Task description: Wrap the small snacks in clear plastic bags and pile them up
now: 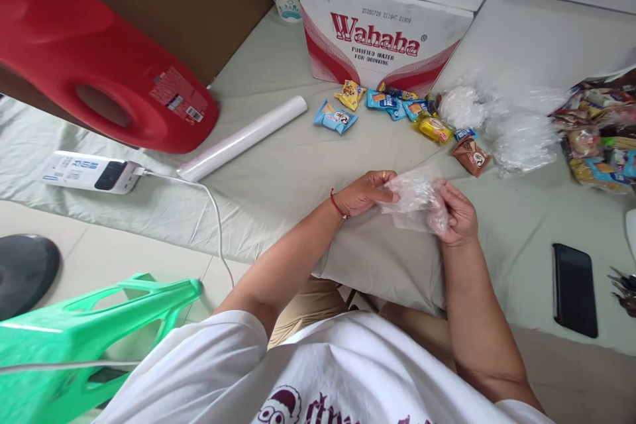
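— White T-shirt [318, 371], one, worn by the person, maroon print on the chest; nearest item. Next entry?

— Thin clear plastic [417, 202], crumpled; bag or sheet, cannot tell. Location: between the two hands, over the cloth-covered worktop [293, 179], near its front edge.

— Condition of each grip?

— Left grip [368, 192]: thumb and fingers pinched on the plastic's left side; red cord bracelet [338, 204] at the wrist. Right grip [460, 213]: fingers curled, clasping its right side.

— Items beyond the hands?

— Blue snack packet [335, 117], among other small wrapped snacks before a Wahaha purified-water carton [382, 33]. Brown snack packet [472, 156], one, just beyond the right grip. Clear plastic pile [521, 136], beside these. Mixed snack heap [596, 139], farther right.

— Left side?

— White roll [243, 138], lying slantwise. Red handled jug [163, 73]. White power bank [92, 171], white cable [218, 218] plugged in. Green plastic stool [44, 338], beside the worktop.

— Right side?

— Black smartphone [575, 289], one, lying flat.
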The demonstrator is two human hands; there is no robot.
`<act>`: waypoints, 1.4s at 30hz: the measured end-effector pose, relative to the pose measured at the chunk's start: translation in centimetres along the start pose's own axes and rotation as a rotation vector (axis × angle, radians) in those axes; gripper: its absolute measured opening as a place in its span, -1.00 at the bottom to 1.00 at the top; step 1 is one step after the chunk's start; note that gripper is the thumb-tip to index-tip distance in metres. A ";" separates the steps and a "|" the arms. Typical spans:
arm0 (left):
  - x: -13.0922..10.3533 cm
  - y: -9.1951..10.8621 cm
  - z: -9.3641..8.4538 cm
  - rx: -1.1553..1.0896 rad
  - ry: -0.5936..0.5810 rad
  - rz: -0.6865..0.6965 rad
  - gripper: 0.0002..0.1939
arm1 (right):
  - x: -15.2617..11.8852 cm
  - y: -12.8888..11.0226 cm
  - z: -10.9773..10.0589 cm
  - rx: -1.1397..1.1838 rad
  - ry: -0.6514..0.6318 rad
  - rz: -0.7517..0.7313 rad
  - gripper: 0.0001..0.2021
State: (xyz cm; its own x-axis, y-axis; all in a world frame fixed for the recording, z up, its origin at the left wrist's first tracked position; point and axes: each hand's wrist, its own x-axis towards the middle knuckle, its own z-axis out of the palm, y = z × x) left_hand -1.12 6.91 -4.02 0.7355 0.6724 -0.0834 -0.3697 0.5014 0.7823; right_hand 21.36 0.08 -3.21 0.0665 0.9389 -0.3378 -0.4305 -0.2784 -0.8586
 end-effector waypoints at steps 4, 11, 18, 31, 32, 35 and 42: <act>0.2 0.0 0.3 -0.074 0.092 0.058 -0.54 | 0.4 0.2 0.3 -0.027 0.009 -0.092 -0.44; 0.5 -0.1 0.0 -0.189 0.240 0.083 -0.56 | 0.6 0.8 1.6 -0.144 0.048 -0.144 -0.54; 0.5 0.1 -0.4 -0.300 0.126 -0.019 -0.54 | 0.5 1.1 1.7 -0.137 0.035 -0.121 -0.56; 0.5 -0.2 -1.1 -0.164 0.206 0.031 -0.55 | 0.2 0.9 1.3 0.017 0.092 -0.307 -0.63; 0.6 -0.1 -1.1 -0.161 0.228 0.076 -0.56 | 0.2 0.7 1.3 0.073 0.089 -0.321 -0.64; 0.7 0.3 -1.1 -0.113 0.288 0.193 -0.60 | 0.2 0.2 1.2 0.180 0.088 -0.342 -0.69; 0.3 1.1 -1.0 -0.104 0.380 0.173 -0.53 | 0.5 -0.3 0.3 0.111 0.182 -0.387 -0.59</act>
State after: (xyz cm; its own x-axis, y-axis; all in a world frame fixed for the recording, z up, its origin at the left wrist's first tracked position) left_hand -1.91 8.24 -3.81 0.4037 0.8943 -0.1931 -0.5383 0.4029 0.7402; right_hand 21.25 0.70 -2.98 0.3946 0.9161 -0.0706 -0.4364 0.1192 -0.8918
